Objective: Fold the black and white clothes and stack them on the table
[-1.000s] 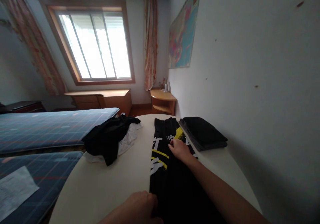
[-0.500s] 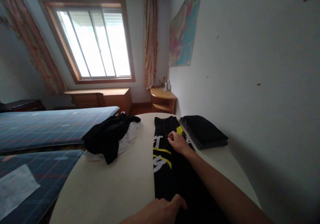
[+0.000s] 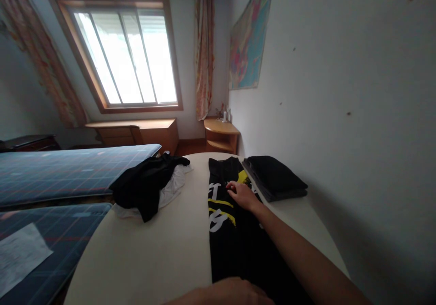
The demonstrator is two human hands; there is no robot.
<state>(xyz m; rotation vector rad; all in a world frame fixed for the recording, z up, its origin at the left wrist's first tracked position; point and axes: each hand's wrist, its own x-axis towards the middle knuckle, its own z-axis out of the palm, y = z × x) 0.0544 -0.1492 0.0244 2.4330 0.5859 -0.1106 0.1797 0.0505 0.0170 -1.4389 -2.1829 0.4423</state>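
Observation:
A black shirt (image 3: 225,255) with white lettering and yellow stripes lies in a long narrow fold on the table, its collar end away from me. On its upper part rests my right hand (image 3: 242,196), thumb and fingers drawn together at the cloth near the lettering. My left hand (image 3: 235,291) lies low over the near part of the shirt, fingers stretched to the right and partly cut off by the frame's bottom edge. Right of the shirt is a stack of folded dark clothes (image 3: 275,175).
A crumpled heap of black and white clothing (image 3: 146,184) sits on the left of the pale round table (image 3: 143,259). Blue plaid mattresses (image 3: 68,171) lie beyond the table's left edge, one with a paper sheet (image 3: 23,257). The wall (image 3: 340,159) runs close along the right.
My left hand has slid right and slightly down across the near part of the shirt, its thumb now out of sight. The right hand has hardly moved; the view has shifted slightly.

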